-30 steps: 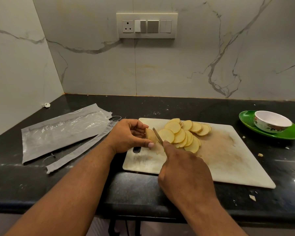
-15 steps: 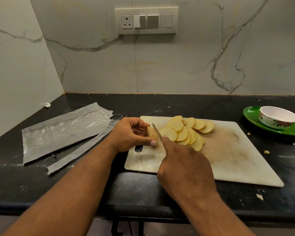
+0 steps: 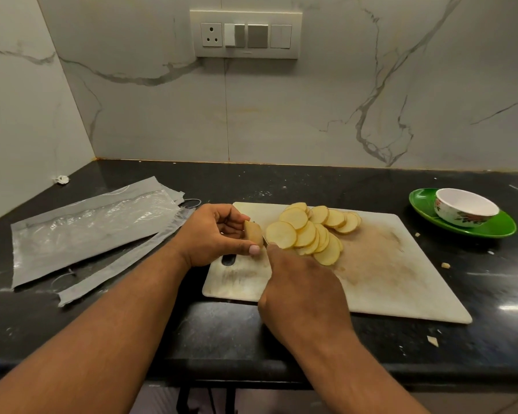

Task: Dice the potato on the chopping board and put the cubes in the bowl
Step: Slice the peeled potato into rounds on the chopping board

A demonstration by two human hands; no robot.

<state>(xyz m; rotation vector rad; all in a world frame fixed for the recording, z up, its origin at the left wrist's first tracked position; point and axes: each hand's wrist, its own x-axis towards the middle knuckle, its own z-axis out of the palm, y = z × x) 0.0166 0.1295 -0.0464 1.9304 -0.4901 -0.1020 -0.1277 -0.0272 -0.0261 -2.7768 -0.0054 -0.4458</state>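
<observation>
The knife is almost wholly hidden behind the right hand (image 3: 304, 289), low and centre, so what its fingers hold cannot be told. Just left, the left hand (image 3: 213, 236) pinches the potato end piece (image 3: 253, 233) between thumb and curled fingers over the chopping board (image 3: 380, 273). Overlapping potato slices (image 3: 308, 233) lie on the board's upper middle. At right, the bowl (image 3: 464, 210) sits on a green plate (image 3: 503, 227). The black counter (image 3: 222, 330) meets marble walls; plastic packaging (image 3: 84, 231) lies at left.

Home kitchen, black countertop (image 3: 281, 186), marble backsplash (image 3: 311, 115)
</observation>
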